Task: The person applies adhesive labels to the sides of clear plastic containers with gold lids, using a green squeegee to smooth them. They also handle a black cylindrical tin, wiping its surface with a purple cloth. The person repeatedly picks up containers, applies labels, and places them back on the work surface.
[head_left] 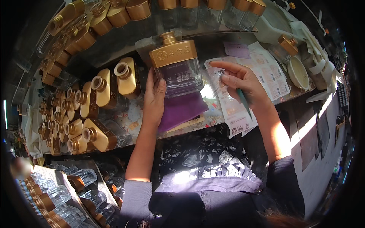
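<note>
From where I sit, watching through the head camera, the left hand is closed around the left side of a rectangular glass bottle, thumb along its front edge and fingers behind. The bottle, clear below and gold at shoulder and neck, is held above the workbench, its broad face turned up toward me and its neck toward the back edge. Beneath it, a purple cloth lies close to the front edge, beside a thin wooden strip. I cannot tell whether the bottle's base touches the cloth.

I see the right hand just right of the bottle, thumb and index finger pinching a small piece of clear film. A green pointed tool is tucked in the same hand, tip toward the front edge; its exact kind I can't make out.

Under and beyond that hand, sheets of labels spread toward the bench's right end, some hanging over the front edge. A purple paper slip lies toward the back edge. At the right end I find an oval pale dish with another gold-topped bottle near it. Open-necked gold bottles crowd the left end, and more gold-shouldered bottles line the back.
</note>
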The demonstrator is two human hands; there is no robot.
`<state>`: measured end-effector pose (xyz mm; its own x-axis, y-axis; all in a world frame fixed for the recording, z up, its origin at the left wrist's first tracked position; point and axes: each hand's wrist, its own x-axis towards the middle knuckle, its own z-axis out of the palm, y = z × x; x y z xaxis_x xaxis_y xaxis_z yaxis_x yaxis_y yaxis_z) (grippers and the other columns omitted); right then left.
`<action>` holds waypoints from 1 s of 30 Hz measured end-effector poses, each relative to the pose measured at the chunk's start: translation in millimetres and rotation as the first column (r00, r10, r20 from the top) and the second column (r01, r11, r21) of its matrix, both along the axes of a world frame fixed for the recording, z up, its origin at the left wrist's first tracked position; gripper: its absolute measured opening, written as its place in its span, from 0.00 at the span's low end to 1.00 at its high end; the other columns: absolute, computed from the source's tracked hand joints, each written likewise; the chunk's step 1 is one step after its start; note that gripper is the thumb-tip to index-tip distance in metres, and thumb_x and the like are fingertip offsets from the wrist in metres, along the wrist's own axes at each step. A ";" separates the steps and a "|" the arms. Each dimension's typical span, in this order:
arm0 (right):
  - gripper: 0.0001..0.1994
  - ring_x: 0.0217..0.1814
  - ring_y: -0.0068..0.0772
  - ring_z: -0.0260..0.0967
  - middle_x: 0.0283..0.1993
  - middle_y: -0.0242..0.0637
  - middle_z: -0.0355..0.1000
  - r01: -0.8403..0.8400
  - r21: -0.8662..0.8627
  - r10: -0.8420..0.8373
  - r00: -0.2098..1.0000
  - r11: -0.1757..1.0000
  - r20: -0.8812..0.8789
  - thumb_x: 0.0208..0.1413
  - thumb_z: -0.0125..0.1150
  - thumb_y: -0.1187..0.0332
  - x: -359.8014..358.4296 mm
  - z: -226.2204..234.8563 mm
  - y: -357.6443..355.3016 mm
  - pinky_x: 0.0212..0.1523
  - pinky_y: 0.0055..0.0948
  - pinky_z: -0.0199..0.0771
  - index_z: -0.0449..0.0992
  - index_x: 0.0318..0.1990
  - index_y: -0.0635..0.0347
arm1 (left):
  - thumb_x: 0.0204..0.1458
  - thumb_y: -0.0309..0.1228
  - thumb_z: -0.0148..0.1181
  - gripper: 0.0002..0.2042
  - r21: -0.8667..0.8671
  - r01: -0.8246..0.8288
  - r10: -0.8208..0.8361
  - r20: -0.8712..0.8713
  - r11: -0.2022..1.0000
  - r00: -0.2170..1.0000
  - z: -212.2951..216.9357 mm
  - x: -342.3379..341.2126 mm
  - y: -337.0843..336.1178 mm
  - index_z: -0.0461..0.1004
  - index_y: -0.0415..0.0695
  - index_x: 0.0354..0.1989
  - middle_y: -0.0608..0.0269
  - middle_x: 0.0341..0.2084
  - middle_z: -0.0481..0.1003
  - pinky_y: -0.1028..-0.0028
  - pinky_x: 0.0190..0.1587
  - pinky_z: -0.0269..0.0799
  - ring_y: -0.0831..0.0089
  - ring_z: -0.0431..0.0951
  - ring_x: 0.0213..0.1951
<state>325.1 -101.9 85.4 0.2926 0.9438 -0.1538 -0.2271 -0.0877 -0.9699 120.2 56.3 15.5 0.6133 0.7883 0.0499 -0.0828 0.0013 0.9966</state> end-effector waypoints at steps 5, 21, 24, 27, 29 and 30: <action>0.19 0.36 0.21 0.71 0.29 0.31 0.73 0.097 -0.117 -0.012 0.819 0.988 0.573 0.52 0.61 0.71 37.9 -28.5 -9.8 0.40 0.22 0.69 0.71 0.52 0.64 | 0.61 0.39 0.51 0.34 -0.035 -0.015 0.016 0.016 0.999 1.000 -6.5 -6.8 -7.6 0.43 0.37 0.69 0.51 0.62 0.58 0.70 0.64 0.50 0.66 0.59 0.62; 0.12 0.36 0.30 0.73 0.37 0.38 0.77 0.872 -0.180 -0.722 0.479 0.454 0.499 0.49 0.65 0.67 355.5 -48.6 -215.6 0.38 0.28 0.73 0.80 0.40 0.62 | 0.64 0.43 0.42 0.30 0.037 -0.128 0.132 -0.135 0.991 0.982 -8.5 2.2 -19.5 0.45 0.42 0.70 0.52 0.67 0.50 0.67 0.67 0.43 0.62 0.51 0.67; 0.16 0.43 0.38 0.74 0.42 0.44 0.77 0.929 -0.239 -0.491 0.354 0.283 0.796 0.45 0.68 0.66 389.0 -87.8 -242.6 0.43 0.34 0.73 0.80 0.42 0.62 | 0.64 0.43 0.42 0.30 0.133 -0.118 0.140 -0.171 0.984 0.975 -14.0 0.5 -18.0 0.45 0.41 0.70 0.53 0.67 0.50 0.66 0.67 0.43 0.62 0.52 0.67; 0.19 0.48 0.44 0.74 0.46 0.48 0.76 0.898 -0.386 0.009 0.393 0.211 0.919 0.42 0.69 0.64 423.0 -103.6 -253.0 0.47 0.37 0.72 0.80 0.42 0.63 | 0.64 0.43 0.42 0.31 0.119 -0.125 0.146 -0.197 0.985 0.969 -10.6 3.5 -19.4 0.43 0.39 0.69 0.50 0.67 0.49 0.65 0.68 0.42 0.61 0.51 0.68; 0.18 0.48 0.46 0.74 0.45 0.50 0.76 0.913 -0.376 0.117 0.361 0.159 0.925 0.41 0.69 0.62 421.6 -96.2 -253.3 0.48 0.37 0.72 0.80 0.40 0.63 | 0.64 0.43 0.42 0.31 0.078 -0.120 0.133 -0.183 0.990 0.974 -6.1 7.6 -20.3 0.43 0.37 0.69 0.48 0.67 0.49 0.65 0.68 0.41 0.61 0.50 0.68; 0.17 0.47 0.46 0.74 0.43 0.51 0.76 0.942 -0.298 0.030 0.297 0.155 0.955 0.41 0.69 0.62 413.7 -78.7 -244.0 0.47 0.37 0.73 0.81 0.38 0.63 | 0.64 0.43 0.41 0.31 0.060 -0.124 0.132 -0.166 0.990 0.977 -2.5 7.9 -22.4 0.43 0.37 0.69 0.48 0.67 0.49 0.66 0.68 0.41 0.61 0.50 0.68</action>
